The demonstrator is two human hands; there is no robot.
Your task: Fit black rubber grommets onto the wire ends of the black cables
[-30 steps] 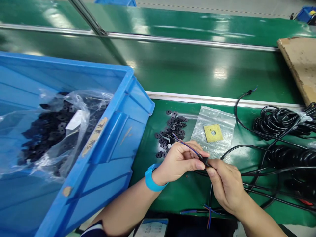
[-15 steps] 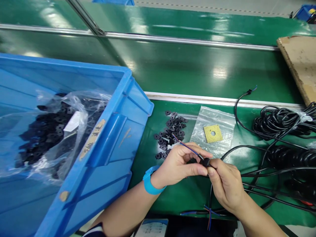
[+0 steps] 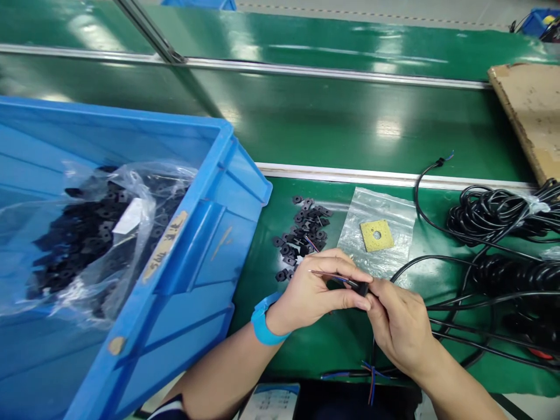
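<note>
My left hand (image 3: 317,289), with a blue band at the wrist, pinches a small black piece (image 3: 360,287) between thumb and fingers. That piece sits around the end of a black cable, whose thin brown and blue wires (image 3: 335,276) stick out leftward across my left fingers. My right hand (image 3: 400,321) is closed on the cable just behind the piece, touching my left fingertips. Its fingers hide most of the cable there. Beyond my left hand lies a pile of small black parts with holes (image 3: 310,224).
A blue bin (image 3: 227,233) at left holds bagged black parts. A yellow square pad with a hole (image 3: 377,235) lies on a clear zip bag (image 3: 356,216). Coiled black cables (image 3: 485,213) fill the right side. Loose wire ends (image 3: 371,373) lie near the front edge. Cardboard (image 3: 529,111) stands back right.
The wire ends have swung lower and now lie flatter along my left fingers. The black piece has turned slightly between my fingertips. Both hands remain in nearly the same place.
</note>
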